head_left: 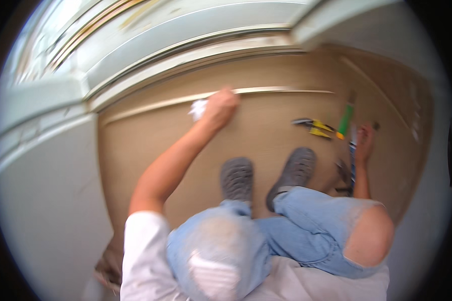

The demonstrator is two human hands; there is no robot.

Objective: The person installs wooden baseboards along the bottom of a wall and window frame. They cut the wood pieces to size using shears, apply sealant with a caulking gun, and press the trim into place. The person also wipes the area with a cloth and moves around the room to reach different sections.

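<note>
My left hand (221,109) is closed over a long, thin pale strip (273,90) that runs across the brown floor in front of me. A crumpled white tissue or cloth (198,108) pokes out beside that hand; whether the fingers also grip it is hidden. At the right, my blurred right hand (364,143) is low by the floor, close beside a long, narrow blue-and-white thing (353,155). Its finger position is unclear. Just left of it lies a green-handled tool (345,122) with an orange end. Yellow-and-black handled pliers (316,127) lie farther left.
My grey clogs (237,179) stand on the brown floor (186,165) between the hands. A window or door frame sill (196,62) borders the far side. White panels (50,190) rise at the left. Another pale strip (374,88) lies at the far right. Dark tools (342,173) lie near my right knee.
</note>
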